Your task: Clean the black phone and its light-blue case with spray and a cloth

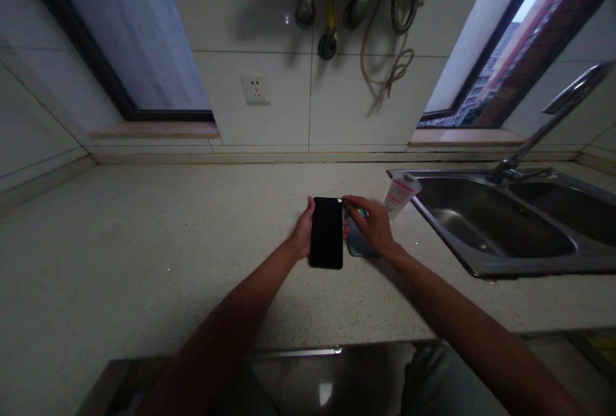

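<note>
My left hand (303, 231) holds a black phone (326, 232) by its left edge, screen dark, just above the speckled countertop (144, 242). My right hand (371, 225) pinches the phone's top right corner with thumb and fingers. Under the right hand a grey-blue flat object (359, 246), perhaps a phone case, lies on the counter, partly hidden by the hand.
A small white tube (400, 192) with a pink label lies by the rim of a steel double sink (500, 268) on the right, with a tap (553, 121) above it. Hoses hang on the tiled wall beside a socket (255, 90). Windows flank both sides.
</note>
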Demonstrator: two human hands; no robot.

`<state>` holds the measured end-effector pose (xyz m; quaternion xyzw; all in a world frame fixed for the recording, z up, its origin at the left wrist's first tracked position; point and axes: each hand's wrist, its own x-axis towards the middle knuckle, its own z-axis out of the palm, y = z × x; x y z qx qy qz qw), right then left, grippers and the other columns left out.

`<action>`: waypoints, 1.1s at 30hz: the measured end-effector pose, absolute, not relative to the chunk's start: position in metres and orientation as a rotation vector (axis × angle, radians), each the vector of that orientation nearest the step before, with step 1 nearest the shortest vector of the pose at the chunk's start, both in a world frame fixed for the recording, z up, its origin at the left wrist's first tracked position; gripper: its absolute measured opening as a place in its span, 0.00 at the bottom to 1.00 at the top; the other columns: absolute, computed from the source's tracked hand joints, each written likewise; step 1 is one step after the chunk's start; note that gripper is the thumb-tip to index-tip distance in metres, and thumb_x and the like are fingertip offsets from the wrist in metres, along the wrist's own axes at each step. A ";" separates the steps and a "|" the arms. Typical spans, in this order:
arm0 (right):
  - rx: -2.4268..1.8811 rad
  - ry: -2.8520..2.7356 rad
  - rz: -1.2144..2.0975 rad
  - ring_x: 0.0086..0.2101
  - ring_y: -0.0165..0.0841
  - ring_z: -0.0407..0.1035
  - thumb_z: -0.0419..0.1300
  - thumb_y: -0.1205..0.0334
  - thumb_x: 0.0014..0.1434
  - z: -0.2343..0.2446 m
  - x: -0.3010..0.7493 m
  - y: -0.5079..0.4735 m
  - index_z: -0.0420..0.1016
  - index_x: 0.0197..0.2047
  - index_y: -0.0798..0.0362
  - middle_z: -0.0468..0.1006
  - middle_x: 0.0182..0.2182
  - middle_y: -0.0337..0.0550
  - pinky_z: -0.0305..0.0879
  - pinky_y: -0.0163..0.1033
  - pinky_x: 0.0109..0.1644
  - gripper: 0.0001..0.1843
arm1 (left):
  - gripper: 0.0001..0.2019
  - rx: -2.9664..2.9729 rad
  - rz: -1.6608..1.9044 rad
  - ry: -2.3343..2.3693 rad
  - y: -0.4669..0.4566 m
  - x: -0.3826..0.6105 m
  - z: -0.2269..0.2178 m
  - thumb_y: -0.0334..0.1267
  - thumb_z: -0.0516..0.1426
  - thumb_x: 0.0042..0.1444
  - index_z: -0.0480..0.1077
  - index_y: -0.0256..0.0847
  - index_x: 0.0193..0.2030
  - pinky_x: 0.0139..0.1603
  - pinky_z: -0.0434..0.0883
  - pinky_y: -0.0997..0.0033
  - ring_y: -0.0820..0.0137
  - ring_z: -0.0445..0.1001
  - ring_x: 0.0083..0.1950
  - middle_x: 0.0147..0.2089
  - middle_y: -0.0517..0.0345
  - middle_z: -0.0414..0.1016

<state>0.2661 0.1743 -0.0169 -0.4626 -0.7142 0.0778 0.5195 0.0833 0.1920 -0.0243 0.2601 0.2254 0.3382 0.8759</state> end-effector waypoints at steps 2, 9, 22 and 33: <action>-1.109 -1.716 0.189 0.42 0.41 0.79 0.59 0.60 0.64 -0.018 0.266 0.174 0.82 0.47 0.49 0.84 0.43 0.47 0.75 0.49 0.49 0.12 | 0.41 0.515 0.752 0.486 0.193 0.084 -0.024 0.69 0.41 0.61 0.74 0.32 0.51 0.44 0.74 0.58 0.58 0.80 0.38 0.37 0.41 0.80; -1.027 -1.898 0.144 0.39 0.39 0.78 0.59 0.61 0.64 -0.019 0.259 0.166 0.82 0.47 0.47 0.85 0.40 0.44 0.73 0.46 0.45 0.11 | 0.37 0.367 0.919 0.573 0.198 0.078 -0.019 0.68 0.43 0.62 0.76 0.34 0.39 0.38 0.74 0.63 0.62 0.78 0.32 0.32 0.45 0.79; -0.633 -2.563 0.540 0.37 0.32 0.76 0.58 0.68 0.63 -0.009 0.244 0.145 0.81 0.49 0.52 0.84 0.38 0.45 0.70 0.38 0.43 0.14 | 0.37 0.456 1.000 0.544 0.205 0.074 -0.023 0.67 0.42 0.63 0.76 0.32 0.42 0.30 0.73 0.65 0.63 0.77 0.29 0.34 0.43 0.80; -0.685 -2.262 0.540 0.42 0.33 0.77 0.57 0.64 0.66 -0.008 0.248 0.148 0.79 0.52 0.48 0.84 0.42 0.45 0.72 0.42 0.49 0.14 | 0.38 0.537 0.980 0.513 0.203 0.077 -0.026 0.67 0.41 0.63 0.77 0.32 0.42 0.34 0.74 0.65 0.63 0.78 0.31 0.35 0.43 0.80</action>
